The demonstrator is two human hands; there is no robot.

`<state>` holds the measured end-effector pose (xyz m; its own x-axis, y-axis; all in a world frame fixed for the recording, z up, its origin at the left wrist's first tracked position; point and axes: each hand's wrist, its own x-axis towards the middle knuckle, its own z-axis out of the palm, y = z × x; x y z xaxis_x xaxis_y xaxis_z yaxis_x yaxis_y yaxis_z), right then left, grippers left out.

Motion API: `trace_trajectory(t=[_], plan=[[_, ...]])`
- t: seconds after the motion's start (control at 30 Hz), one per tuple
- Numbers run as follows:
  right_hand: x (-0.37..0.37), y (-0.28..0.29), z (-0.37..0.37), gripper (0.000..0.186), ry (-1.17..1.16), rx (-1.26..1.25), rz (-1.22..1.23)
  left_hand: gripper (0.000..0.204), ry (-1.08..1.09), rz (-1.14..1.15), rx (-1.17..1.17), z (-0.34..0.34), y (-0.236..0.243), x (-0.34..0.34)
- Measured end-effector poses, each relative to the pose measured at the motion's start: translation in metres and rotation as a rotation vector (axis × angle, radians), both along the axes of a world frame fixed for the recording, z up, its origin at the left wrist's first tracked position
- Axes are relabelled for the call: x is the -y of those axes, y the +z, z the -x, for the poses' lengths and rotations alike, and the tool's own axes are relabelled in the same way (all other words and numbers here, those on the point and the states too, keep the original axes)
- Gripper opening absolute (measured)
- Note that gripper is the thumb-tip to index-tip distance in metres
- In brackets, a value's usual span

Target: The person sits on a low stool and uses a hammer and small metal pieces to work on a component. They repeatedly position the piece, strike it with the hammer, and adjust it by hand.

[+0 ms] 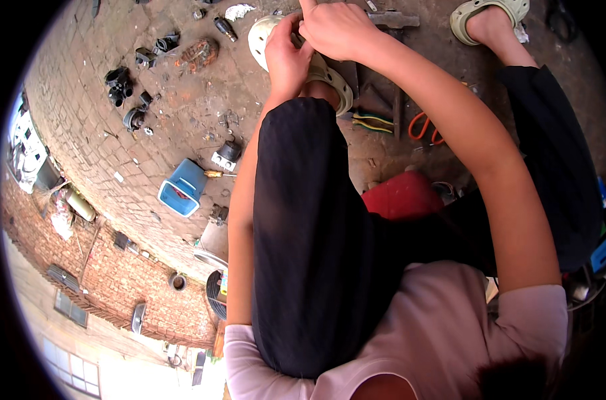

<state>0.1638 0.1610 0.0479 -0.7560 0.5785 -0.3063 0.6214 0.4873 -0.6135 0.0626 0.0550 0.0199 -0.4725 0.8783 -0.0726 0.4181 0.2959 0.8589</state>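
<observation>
Both my hands meet at the top edge, above a pale clog (260,41) on my left foot. My left hand (288,59) has its fingers bent and its thumb close to the other hand. Across from it, my right hand (335,30) curls most of its fingers, while one finger points up past the picture's edge. Whatever lies between the fingers is too small or hidden to make out. Below the right wrist, pliers with yellow and green handles (373,121) lie on the ground, near an orange-handled tool (419,125).
A blue plastic bin (183,188) stands at the left, with a yellow-handled screwdriver (214,174) beside it. Black machine parts (119,85) are scattered over the brick ground. A red object (402,195) sits between my legs. A metal bar (395,19) lies beyond my right wrist.
</observation>
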Motion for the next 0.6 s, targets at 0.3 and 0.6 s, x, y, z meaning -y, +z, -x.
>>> trace_trajectory(t=[0.3, 0.6], plan=[[0.014, -0.047, -0.049, 0.030, -0.537, -0.580, 0.640, 0.032, -0.143, 0.038, -0.147, 0.009, 0.002, 0.000], [0.075, -0.146, -0.148, 0.048, -0.845, 0.065, 0.068, 0.028, -0.133, 0.144, -0.148, 0.015, 0.018, -0.005]])
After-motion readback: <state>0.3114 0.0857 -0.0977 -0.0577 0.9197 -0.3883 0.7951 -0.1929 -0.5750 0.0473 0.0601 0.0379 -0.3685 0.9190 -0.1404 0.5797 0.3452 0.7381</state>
